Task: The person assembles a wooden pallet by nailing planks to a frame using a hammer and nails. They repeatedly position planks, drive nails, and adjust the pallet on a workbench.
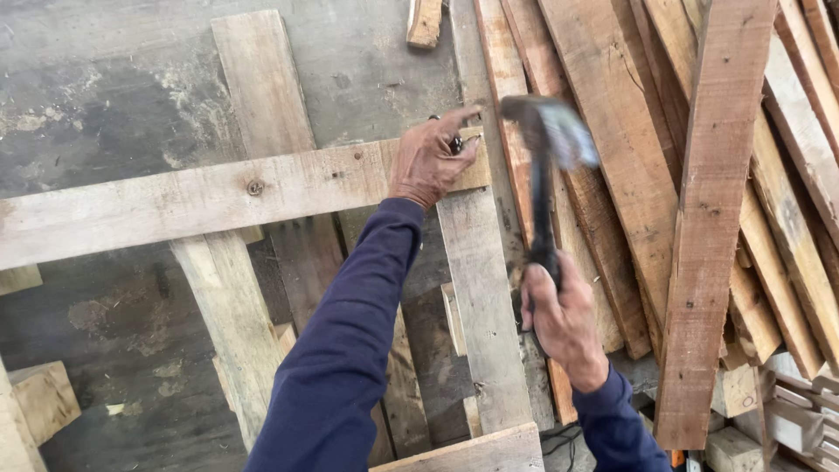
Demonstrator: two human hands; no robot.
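Hammer raised in clenched right hand above nail pinched by left hand on cross plank; a glancing blow would likely strike fingertips.

Rough pale wood plank; dark metal hammer.

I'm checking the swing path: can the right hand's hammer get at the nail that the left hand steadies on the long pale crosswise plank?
Probably yes. The right hand holds the dark-handled hammer raised beside the nail; nothing lies between. But the left hand pinches the nail on the crosswise plank, so its fingertips sit close to the strike.
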